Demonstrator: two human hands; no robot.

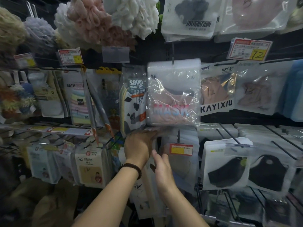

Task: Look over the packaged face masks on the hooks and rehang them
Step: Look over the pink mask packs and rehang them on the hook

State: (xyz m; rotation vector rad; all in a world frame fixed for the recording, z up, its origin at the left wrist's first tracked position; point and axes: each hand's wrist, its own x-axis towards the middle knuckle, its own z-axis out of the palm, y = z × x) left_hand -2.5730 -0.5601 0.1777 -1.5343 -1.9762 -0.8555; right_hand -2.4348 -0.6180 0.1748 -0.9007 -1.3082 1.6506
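Centrally, crinkled clear pack holds pink mask; right hand spread, left hand unreadable.

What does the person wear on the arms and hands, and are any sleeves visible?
No sleeve is in view on either arm. The left hand has a dark brown beaded bracelet at its wrist. The right hand and its wrist carry nothing visible. Neither hand wears a glove.

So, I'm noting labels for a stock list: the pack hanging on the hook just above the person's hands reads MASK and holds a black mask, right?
Not quite. The mask in that pack is pink, not black. The head view shows the rest as you said: the pack hangs on the hook, reads MASK, and sits just above the left hand and right hand.
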